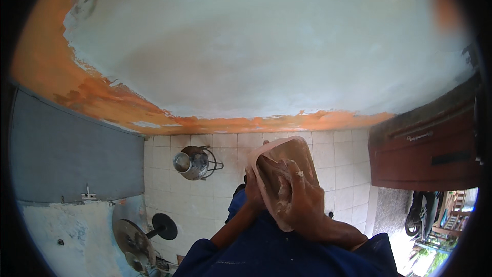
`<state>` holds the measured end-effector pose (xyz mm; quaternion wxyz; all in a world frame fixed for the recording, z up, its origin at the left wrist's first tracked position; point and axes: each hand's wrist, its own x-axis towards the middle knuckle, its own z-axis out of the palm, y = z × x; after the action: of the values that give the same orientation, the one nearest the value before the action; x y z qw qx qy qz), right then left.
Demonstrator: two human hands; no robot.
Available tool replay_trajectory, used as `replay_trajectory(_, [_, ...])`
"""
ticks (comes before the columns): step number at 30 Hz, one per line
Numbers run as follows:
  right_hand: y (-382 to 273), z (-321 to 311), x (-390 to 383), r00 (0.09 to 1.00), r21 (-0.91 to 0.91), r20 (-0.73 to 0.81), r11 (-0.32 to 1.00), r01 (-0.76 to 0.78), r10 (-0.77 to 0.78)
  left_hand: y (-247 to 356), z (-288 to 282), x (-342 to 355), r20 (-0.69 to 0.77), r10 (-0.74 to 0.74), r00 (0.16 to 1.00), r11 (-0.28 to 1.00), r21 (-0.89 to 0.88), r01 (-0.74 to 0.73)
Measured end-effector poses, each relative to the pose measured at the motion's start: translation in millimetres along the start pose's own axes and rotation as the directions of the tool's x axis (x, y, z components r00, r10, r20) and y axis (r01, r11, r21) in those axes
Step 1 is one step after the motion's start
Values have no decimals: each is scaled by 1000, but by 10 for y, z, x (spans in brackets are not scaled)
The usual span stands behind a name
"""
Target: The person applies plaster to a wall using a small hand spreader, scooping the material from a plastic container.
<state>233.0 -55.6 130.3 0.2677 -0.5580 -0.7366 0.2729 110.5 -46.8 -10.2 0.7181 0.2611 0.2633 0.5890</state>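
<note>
A rectangular pinkish plastic tub (306, 159) smeared with paste is held low in front of my body. My left hand (252, 192) is closed on its left side. My right hand (305, 202) is over and inside the tub, fingers curled round what looks like a putty-smeared scraper (271, 166), its shape partly hidden by the fingers. Beyond the tub rises an orange wall (215, 124) with a large patch of pale plaster (266, 46).
A stool with a metal container (183, 161) stands left on tiled floor (171, 195). A grey door (77, 149), a round table (125, 233) and a black round-based stand (164, 225) are farther left. A brown wooden door (420, 159) and a parked motorcycle (420, 210) are right.
</note>
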Motion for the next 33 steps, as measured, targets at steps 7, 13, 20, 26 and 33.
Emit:
replay_trajectory(7, [-27,-288,-8,1000,79,3,997,-13,13,184,285,107,-66,22,998,993,-114,-29])
replay_trajectory(13, [36,-237,22,999,68,21,997,-40,39,104,256,208,-52,18,998,927,-373,-36])
replay_trajectory(20, [101,-116,89,999,69,-29,997,42,-40,50,142,86,-27,70,997,897,-436,-75])
replay_trajectory(26, [86,-85,194,998,107,21,993,-58,56,-62,-68,27,-184,-5,983,984,-176,-28])
replay_trajectory(33, [135,80,325,996,126,7,988,-94,94,36,76,69,-94,-12,996,932,-363,-23])
